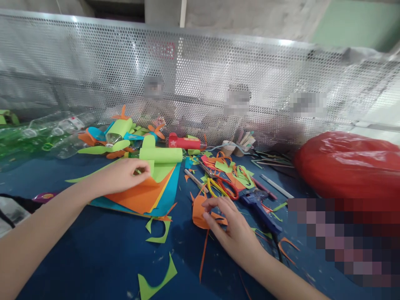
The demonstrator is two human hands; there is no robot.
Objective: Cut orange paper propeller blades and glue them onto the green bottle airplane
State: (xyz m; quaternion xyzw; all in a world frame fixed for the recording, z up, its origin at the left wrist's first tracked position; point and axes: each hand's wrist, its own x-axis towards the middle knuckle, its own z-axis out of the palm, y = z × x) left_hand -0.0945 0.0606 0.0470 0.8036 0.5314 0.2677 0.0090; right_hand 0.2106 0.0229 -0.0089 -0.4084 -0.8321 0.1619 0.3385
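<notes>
My left hand has its thumb and index fingertip pinched together at a light green flap. The flap lies beside a green-wrapped plastic bottle with a rounded fin standing up; whether they are joined I cannot tell. Under that hand is a stack of coloured sheets, green, orange, yellow and blue. My right hand hovers at an orange cut piece, thumb and index finger apart, fingertips over or touching it. Red- and yellow-handled scissors and a blue glue gun lie just beyond the right hand.
Clear and green bottles crowd the left, beside finished-looking bottle models with propellers. A red-wrapped bottle and pen cups stand behind. A red bag bulges at right. Perforated metal closes the back; people sit behind it. Scraps litter the table.
</notes>
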